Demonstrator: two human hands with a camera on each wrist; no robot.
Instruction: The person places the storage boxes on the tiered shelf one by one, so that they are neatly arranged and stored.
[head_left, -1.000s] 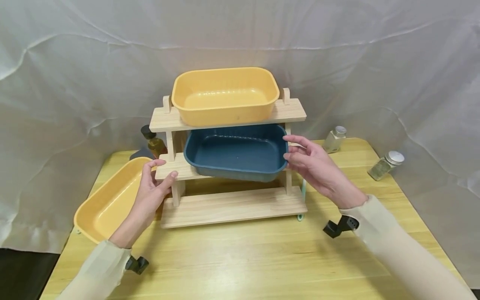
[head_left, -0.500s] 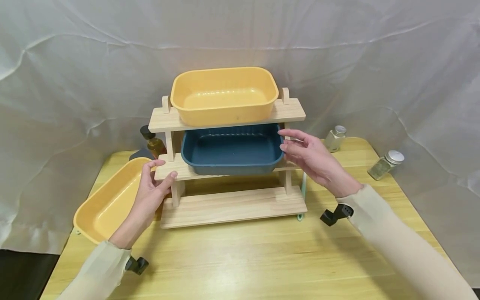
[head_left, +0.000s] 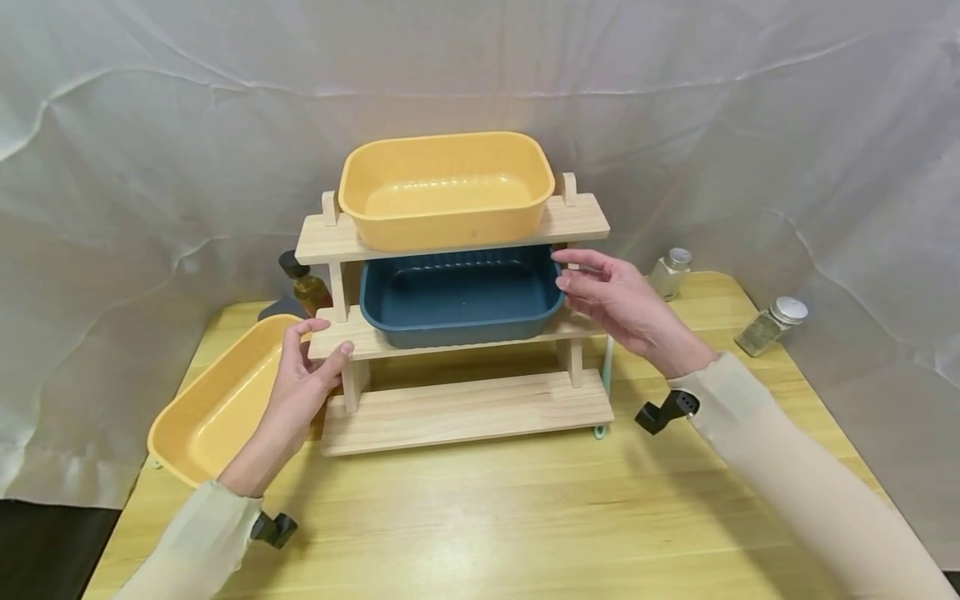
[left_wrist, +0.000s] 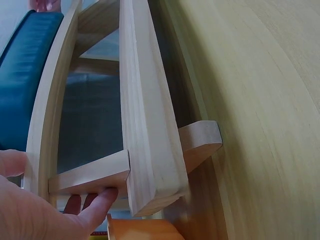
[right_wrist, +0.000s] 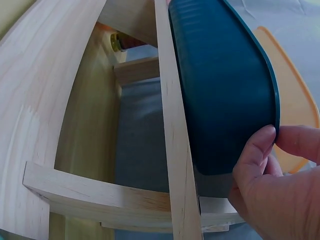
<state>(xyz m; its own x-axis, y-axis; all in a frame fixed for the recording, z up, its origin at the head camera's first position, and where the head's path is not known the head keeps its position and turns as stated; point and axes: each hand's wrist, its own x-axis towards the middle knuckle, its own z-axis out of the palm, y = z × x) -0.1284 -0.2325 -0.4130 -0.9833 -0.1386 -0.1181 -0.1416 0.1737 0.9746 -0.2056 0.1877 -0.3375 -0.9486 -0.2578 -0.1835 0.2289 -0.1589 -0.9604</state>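
In the head view, the blue bin [head_left: 462,298] sits on the middle shelf [head_left: 351,336], whose left end our left hand [head_left: 302,382] grips. Left wrist: a gap opens above the bottom shelf [left_wrist: 147,110]. Right wrist: our right hand [right_wrist: 285,190] pinches the bin's rim.

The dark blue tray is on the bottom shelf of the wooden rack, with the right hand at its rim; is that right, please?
Not the bottom shelf: the head view shows the dark blue tray on the middle shelf, with the right hand at its rim.
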